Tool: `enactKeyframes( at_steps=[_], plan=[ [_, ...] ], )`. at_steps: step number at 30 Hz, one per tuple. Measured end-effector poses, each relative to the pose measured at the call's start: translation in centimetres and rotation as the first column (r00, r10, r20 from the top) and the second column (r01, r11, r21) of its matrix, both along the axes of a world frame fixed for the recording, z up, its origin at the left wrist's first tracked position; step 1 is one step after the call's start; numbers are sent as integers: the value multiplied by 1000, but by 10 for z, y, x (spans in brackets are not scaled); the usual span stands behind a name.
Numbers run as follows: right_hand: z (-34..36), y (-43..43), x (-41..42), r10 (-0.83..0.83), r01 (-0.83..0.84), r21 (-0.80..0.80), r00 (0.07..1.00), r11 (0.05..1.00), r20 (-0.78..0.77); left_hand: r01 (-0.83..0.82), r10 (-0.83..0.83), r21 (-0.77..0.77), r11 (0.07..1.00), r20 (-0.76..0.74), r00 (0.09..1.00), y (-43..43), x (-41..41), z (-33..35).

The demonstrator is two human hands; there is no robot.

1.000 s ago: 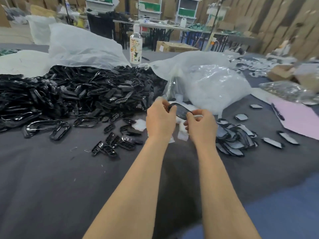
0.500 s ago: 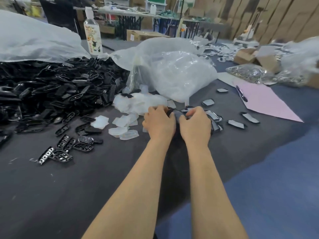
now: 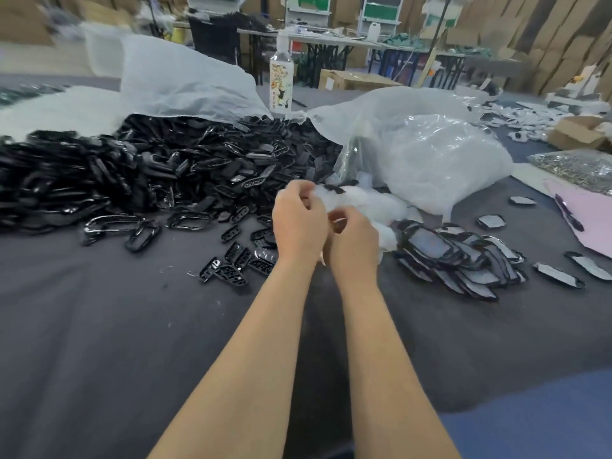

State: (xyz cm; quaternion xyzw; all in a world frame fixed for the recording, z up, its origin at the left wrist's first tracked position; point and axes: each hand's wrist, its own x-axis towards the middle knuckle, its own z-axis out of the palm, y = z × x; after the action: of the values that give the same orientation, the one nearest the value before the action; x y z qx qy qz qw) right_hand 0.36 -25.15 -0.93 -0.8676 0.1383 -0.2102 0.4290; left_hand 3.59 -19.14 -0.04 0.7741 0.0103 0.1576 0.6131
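- Translucent white plastic film piece (image 3: 326,197) sits raised between both hands, above the grey cloth table (image 3: 99,326) at centre.
- Left hand (image 3: 299,226), fingers curled tight, pinches its left edge.
- Right hand (image 3: 355,241), pressed against the left hand, pinches its near edge.
- Glossy black oval covers (image 3: 443,253) lie stacked just right.

Our left hand (image 3: 299,223) and right hand (image 3: 354,241) are close together above the dark cloth (image 3: 99,326). The left fingers pinch a thin whitish piece (image 3: 323,197). The right fingers curl, but we cannot tell on what. A big pile of black plastic parts (image 3: 149,173) lies on the left, and a small stack of black pieces (image 3: 447,256) on the right.
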Motion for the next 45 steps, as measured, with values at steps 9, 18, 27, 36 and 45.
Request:
enactKeyframes(
  at_steps=[9,18,27,36,45],
  plan=[
    [-14,140,33,416,-419,-136,908,898,-54,-449,445,-114,886,-60,894,152,-4,-15],
    [-30,166,56,218,-312,-422,941,851,-257,-542,556,172,823,-41,830,195,-8,-32],
    [-12,140,50,504,-459,-267,853,847,134,-396,386,-49,917,-140,912,177,-4,-27],
    [-14,108,41,522,-516,-79,841,853,144,-248,58,-631,735,-306,950,163,-4,-29],
    [-29,76,55,-106,-5,-356,951,934,-291,-274,150,-605,748,-247,957,158,2,-36]
  ],
)
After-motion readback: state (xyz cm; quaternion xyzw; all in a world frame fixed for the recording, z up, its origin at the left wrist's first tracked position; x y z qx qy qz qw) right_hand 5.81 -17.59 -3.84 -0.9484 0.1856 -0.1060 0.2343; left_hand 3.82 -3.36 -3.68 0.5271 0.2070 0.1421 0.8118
